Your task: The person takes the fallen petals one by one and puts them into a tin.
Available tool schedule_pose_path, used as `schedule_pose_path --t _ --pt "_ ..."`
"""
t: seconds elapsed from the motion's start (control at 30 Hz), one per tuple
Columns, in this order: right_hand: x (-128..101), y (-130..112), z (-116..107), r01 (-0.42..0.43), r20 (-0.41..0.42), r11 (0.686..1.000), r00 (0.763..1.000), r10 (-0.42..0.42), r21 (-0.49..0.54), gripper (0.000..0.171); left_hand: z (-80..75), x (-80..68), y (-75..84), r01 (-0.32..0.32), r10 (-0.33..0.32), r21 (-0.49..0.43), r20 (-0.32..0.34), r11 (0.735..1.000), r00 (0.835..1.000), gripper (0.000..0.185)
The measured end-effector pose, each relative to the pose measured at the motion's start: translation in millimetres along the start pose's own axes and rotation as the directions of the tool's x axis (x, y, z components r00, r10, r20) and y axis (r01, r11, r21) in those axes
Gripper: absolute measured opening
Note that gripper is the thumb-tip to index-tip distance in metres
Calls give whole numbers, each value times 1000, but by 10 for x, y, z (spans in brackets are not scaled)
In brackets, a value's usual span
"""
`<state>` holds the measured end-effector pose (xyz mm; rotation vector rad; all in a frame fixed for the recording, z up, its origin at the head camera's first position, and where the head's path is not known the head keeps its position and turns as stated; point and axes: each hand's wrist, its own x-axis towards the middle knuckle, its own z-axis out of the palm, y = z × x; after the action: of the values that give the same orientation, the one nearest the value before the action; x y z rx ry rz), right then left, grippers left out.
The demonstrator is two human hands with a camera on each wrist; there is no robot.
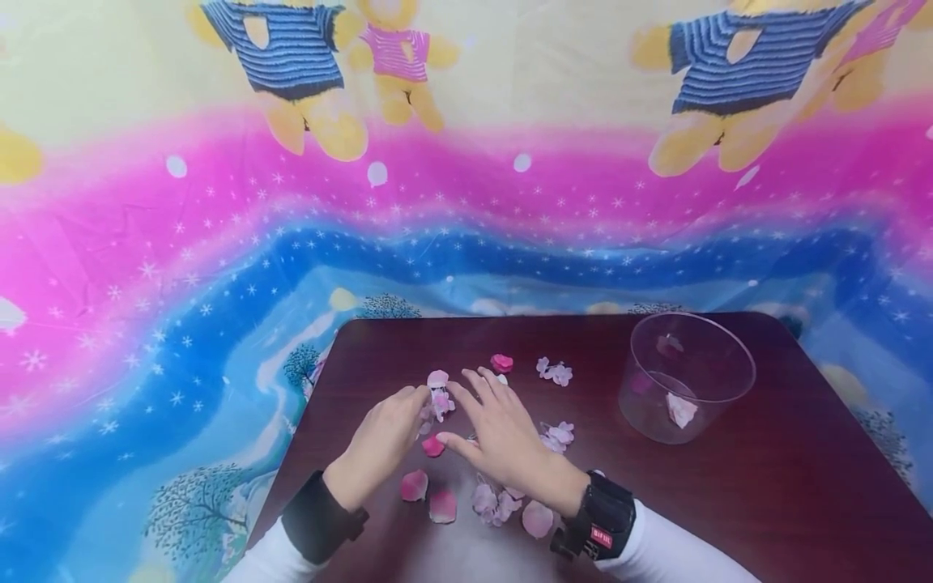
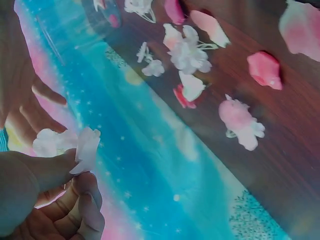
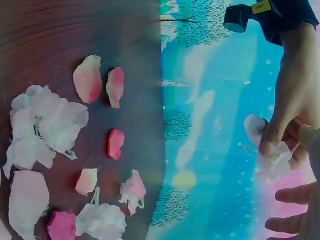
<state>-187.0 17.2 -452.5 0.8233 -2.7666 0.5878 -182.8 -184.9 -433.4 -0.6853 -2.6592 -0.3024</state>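
Patterned cloth (image 1: 547, 182) hangs behind the dark table (image 1: 773, 486). Between my hands, a pale flower (image 2: 50, 142) sits pinched in my left hand (image 1: 382, 429), the nearer one; my right hand (image 1: 506, 429) spreads loose just beside, holding nothing. The flower's long axis seems crosswise, its head pointing rightward.

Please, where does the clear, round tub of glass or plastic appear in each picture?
Head: the clear, round tub stands right of centre.
Left wrist: the tub is in the upper left, cut by the top edge.
Right wrist: it is not in this picture.
Shared landmark: the person's bare left hand, below centre, lower left and right side, respectively.
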Motion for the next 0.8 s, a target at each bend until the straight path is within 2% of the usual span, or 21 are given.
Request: schedule_pose_path --t 0.2,0.3,0.37,0.5,0.53,0.63,0.8 --pt "29 -13 3 18 -18 997 1000 -17 72 78 7 57 114 -48 49 -46 12 998 999 25" --pt "50 -3 60 -3 -18 992 1000 6 128 70 36 67 165 -59 59 -77 10 995 998 26" --pt "68 4 100 -13 -31 985 999 18 170 56 61 68 190 -60 61 -93 11 994 998 25" --pt "88 26 154 -13 -61 974 998 27 224 10 106 73 234 -60 61 -111 8 992 998 17" --pt "90 31 163 -8 -65 972 998 24 235 10 113 74 244 -57 58 -114 7 992 998 18" --pt "89 39 181 -5 -65 969 998 22 245 28 132 70 262 -47 47 -118 -2 992 999 20" --pt "82 47 192 -5 -64 967 998 22 254 28 163 49 270 -39 39 -113 -7 993 999 20"
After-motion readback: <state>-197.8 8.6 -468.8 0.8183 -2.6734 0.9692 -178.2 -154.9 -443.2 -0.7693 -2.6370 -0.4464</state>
